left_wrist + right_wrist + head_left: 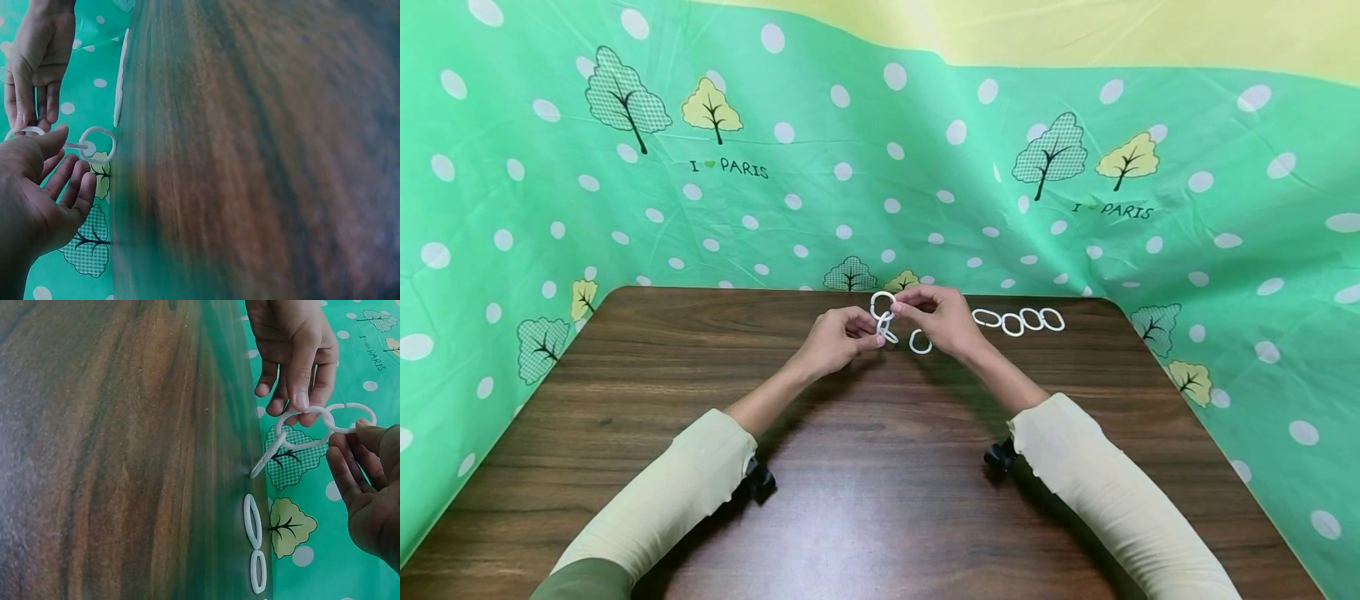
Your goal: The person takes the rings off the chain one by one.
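Three white oval links hang together as a short chain over the far part of the table. My right hand [942, 319] pinches the upper link [873, 302] between thumb and fingertips. Thumb and fingers of my left hand [835, 343] pinch the middle link [279, 422], which passes through the upper one. A third link [267, 455] dangles from the middle link in the right wrist view. The upper link seems to have a small gap in its rim there. Just below the right hand, a loose link [912, 342] lies on the table.
Several more white links [1012, 335] lie in a row on the dark wood table [865, 467], right of the right hand near the far edge. A green dotted cloth [865, 200] with printed trees hangs behind and beside the table.
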A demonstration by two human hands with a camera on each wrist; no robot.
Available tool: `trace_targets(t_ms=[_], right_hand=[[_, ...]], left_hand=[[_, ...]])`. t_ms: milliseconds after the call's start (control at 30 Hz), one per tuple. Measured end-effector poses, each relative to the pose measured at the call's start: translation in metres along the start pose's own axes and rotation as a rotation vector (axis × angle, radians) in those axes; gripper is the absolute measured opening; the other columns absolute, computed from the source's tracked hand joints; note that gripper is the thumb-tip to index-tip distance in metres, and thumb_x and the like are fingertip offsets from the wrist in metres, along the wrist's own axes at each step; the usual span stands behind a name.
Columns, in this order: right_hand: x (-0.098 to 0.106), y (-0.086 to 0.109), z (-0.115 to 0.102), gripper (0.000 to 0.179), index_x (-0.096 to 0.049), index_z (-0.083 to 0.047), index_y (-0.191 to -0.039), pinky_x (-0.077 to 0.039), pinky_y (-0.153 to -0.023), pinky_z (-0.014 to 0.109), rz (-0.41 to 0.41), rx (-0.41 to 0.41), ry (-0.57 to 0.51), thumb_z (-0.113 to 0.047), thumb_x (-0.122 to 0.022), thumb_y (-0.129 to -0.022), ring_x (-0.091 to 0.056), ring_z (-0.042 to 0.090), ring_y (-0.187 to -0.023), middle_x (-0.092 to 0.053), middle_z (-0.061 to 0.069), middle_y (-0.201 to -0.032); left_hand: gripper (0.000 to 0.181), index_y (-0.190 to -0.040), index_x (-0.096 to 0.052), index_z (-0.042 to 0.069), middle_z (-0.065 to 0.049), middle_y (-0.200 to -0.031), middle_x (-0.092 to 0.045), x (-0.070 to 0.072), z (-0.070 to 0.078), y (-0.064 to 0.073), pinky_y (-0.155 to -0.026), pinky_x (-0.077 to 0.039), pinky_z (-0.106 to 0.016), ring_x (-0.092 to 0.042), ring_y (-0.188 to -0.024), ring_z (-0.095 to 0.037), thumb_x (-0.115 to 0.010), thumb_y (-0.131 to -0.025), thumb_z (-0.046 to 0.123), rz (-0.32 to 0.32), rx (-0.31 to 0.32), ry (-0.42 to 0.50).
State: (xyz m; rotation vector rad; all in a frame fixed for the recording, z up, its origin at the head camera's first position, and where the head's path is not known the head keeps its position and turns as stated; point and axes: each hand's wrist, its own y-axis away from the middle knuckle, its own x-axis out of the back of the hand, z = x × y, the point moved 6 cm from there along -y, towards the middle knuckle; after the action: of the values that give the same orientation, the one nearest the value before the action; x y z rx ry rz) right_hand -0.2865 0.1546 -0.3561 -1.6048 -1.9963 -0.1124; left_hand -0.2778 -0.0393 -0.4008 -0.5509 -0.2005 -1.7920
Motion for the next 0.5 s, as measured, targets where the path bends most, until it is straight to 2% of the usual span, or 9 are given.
trace_targets(t_ms=[167,400,500], right_hand=[[0.0000,-0.0003,-0.0009,0.022,-0.082,0.002,-0.121,-0.064,-0.087,0.029,-0.003,0.002,-0.018,-0.014,-0.082,-0.105,-0.078,0.049,-0.108,-0.083,0.020,-0.116],[-0.0018,0.0019,0.0007,0.018,-0.085,-0.003,-0.117,-0.058,-0.079,0.018,-0.001,0.014,0.011,-0.016,-0.083,-0.105,-0.079,0.034,-0.098,-0.084,0.017,-0.114],[-0.0039,0.0024,0.0017,0.019,-0.084,-0.002,-0.118,-0.058,-0.079,0.018,-0.008,0.008,0.014,-0.015,-0.083,-0.105,-0.080,0.036,-0.099,-0.084,0.018,-0.112]], left_hand=[[0.017,-0.116,-0.081,0.004,-0.013,-0.113,-0.086,-0.0005,-0.0002,-0.0006,-0.076,-0.060,-0.024,-0.077,-0.093,-0.018,-0.084,-0.103,0.015,0.005,-0.006,-0.019],[0.018,-0.116,-0.080,0.006,-0.012,-0.109,-0.086,0.0009,-0.0027,0.0007,-0.077,-0.058,-0.025,-0.077,-0.092,-0.020,-0.083,-0.104,0.019,0.031,0.006,-0.037],[0.017,-0.115,-0.080,0.006,-0.011,-0.107,-0.086,0.0026,-0.0030,0.0012,-0.078,-0.057,-0.025,-0.075,-0.091,-0.018,-0.083,-0.105,0.019,0.052,0.006,-0.041]])
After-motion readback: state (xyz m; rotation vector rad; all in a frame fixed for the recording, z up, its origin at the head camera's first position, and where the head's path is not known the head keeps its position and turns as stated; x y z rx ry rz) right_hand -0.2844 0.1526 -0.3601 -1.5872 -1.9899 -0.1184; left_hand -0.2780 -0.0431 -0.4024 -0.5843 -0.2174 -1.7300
